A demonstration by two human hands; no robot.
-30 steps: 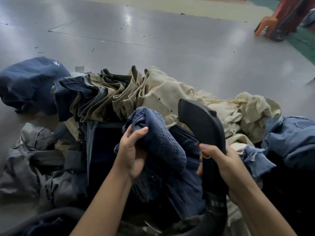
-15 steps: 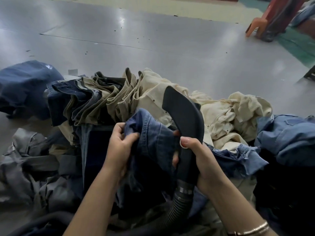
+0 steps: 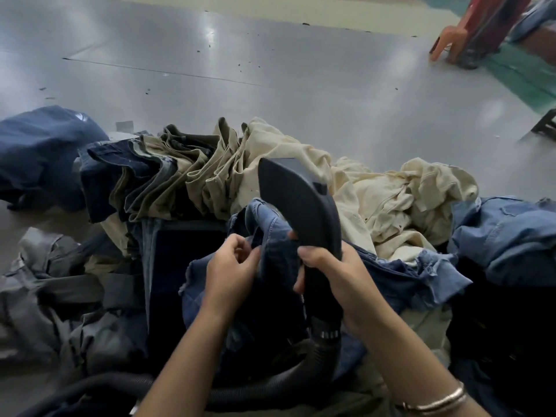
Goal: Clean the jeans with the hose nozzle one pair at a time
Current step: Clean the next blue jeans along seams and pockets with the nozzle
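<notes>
A black curved hose nozzle [image 3: 296, 200] stands upright in the middle, its mouth pointing up and away. My right hand [image 3: 331, 275] is wrapped around its neck, above the ribbed black hose [image 3: 270, 386] that loops down and left. A pair of blue jeans [image 3: 270, 233] is bunched against the nozzle's left side. My left hand [image 3: 231, 272] pinches a fold of that denim right beside the nozzle.
Folded khaki and dark trousers [image 3: 168, 176] are stacked behind, cream trousers [image 3: 391, 200] lie to the right, light blue jeans [image 3: 505, 236] at far right, grey garments [image 3: 51, 296] at left, a navy bundle [image 3: 42, 152] further left. An orange chair leg [image 3: 445, 40] stands on the grey floor.
My left hand shifted its grip lower and closer to the nozzle. The right hand brought the nozzle left against the denim, and the fabric bunched tighter between both hands.
</notes>
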